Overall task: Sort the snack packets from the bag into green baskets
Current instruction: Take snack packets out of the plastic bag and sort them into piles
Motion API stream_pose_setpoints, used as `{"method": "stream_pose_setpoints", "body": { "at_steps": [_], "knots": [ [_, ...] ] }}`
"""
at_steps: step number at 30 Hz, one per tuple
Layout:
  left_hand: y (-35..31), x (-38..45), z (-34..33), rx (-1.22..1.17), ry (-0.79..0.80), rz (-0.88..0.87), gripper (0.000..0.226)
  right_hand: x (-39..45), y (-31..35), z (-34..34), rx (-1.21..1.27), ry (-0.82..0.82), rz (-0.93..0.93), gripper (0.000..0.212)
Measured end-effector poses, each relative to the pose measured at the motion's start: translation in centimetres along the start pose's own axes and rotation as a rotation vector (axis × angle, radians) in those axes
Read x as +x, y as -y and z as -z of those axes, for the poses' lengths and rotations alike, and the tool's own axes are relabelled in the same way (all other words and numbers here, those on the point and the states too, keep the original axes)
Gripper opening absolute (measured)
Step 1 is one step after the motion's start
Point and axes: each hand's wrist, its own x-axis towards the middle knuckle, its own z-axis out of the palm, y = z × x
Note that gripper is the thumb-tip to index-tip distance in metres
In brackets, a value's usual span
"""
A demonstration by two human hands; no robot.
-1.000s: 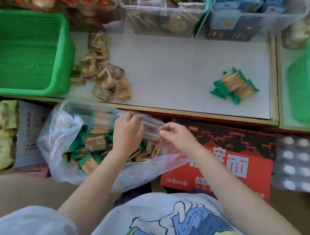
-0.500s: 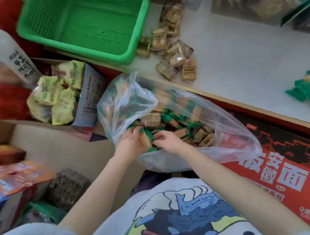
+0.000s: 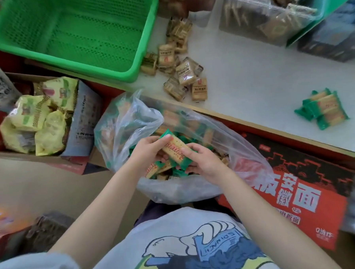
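white shelf [image 3: 252, 89] holds two small sorted piles beside an empty basket [image 3: 74, 34]; both hands, left [image 3: 146, 150] and right [image 3: 204, 161], pinch one packet [image 3: 173, 148] over a near-full bag [image 3: 126, 120]: sorting barely begun.

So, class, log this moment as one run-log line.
stage: picking from plastic bag | left hand + right hand: gripping green packet | green basket: empty

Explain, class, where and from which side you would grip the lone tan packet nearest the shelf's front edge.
Pinch the tan packet across its two long side edges, coming straight down from above. It lies flat on the shelf with both long sides showing; another packet crowds its left, so a low sideways approach looks harder.
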Motion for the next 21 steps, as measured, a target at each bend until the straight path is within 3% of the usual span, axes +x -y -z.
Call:
{"method": "stream_pose_setpoints", "body": {
  "at_steps": [3,6,8,11,15,21],
  "knots": [
    [-1.9,0.9,-3.9,-0.029,0.045,-0.021,0.029,-2.0,1.4,2.3,0.072,-0.061,0.048,0.017],
    [-3.0,3.0,-9.1,0.068,-0.042,-0.054,0.031,-4.1,2.1,6.3,0.087,-0.269,0.07,0.018],
    [-3.0,4.7,-12.9,0.294,-0.086,-0.242,0.04,-5.9,2.0,9.9,0.114,-0.48,0.063,0.019],
    [-2.6,6.8,-18.5,0.851,-0.066,-0.541,0.051,-8.7,1.9,15.7,0.158,-0.68,0.047,0.02],
    [-1.6,8.9,-24.4,1.232,0.043,-0.512,0.064,-9.8,3.3,23.0,0.25,-0.738,0.037,0.027],
    [-0.6,10.2,-26.4,1.384,0.028,-0.447,0.068,-7.7,6.2,30.1,0.552,-0.708,0.262,0.03]
  ]
}}
